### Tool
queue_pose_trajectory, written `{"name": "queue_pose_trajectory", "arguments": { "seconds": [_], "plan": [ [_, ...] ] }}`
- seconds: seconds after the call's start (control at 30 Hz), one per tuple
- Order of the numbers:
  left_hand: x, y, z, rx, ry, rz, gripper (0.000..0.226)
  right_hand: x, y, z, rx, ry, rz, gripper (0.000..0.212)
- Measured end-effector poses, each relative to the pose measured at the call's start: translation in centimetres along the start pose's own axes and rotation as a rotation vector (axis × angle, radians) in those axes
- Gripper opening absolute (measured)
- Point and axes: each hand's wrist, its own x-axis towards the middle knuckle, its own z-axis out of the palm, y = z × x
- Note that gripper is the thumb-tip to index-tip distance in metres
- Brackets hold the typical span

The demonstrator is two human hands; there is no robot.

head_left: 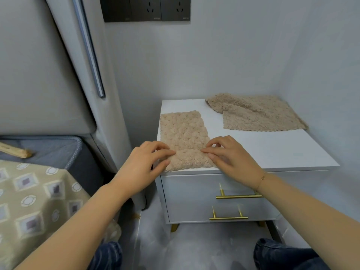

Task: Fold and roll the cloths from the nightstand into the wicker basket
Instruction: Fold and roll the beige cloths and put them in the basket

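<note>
A beige fluffy cloth, folded into a long strip, lies along the left side of the white nightstand. Its near end is turned over into the start of a roll at the front edge. My left hand grips the roll's left end, fingers curled over it. My right hand pinches the roll's right end with curled fingers. More beige cloth lies loosely piled at the back right of the nightstand. No wicker basket is in view.
The nightstand has two drawers with gold bar handles. A grey padded headboard and a bed with a patterned cover stand at the left. Grey walls close in behind and to the right. A socket panel hangs above.
</note>
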Motion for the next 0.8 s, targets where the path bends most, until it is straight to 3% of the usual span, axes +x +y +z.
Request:
{"name": "queue_pose_trajectory", "arguments": {
  "seconds": [0.2,0.3,0.43,0.57,0.67,0.7,0.8],
  "plan": [
    [-0.5,0.4,-0.1,-0.015,-0.044,-0.041,0.064,-0.6,-0.4,-0.8,-0.12,-0.164,0.047,0.072],
    [-0.9,0.6,0.1,0.019,-0.05,-0.009,0.073,-0.9,-0.2,-0.4,-0.127,-0.132,0.023,0.063],
    [-1.4,0.5,0.6,0.062,0.009,0.055,0.051,-1.4,-0.3,0.0,-0.084,-0.018,-0.014,0.042],
    [-1.7,1.2,0.6,-0.073,0.097,-0.028,0.029,-1.6,-0.8,-0.4,0.044,0.042,0.078,0.029],
    [-1.8,1.7,0.3,-0.265,0.079,-0.173,0.023,-1.4,-1.4,-0.5,0.123,0.061,0.194,0.049],
    [-1.7,1.7,0.3,-0.307,0.057,-0.222,0.027,-1.4,-1.5,-0.4,0.148,0.059,0.241,0.054],
    [-1.2,1.3,0.5,-0.379,0.024,-0.338,0.065,-0.9,-1.4,-0.4,0.165,0.023,0.342,0.061]
  ]
}}
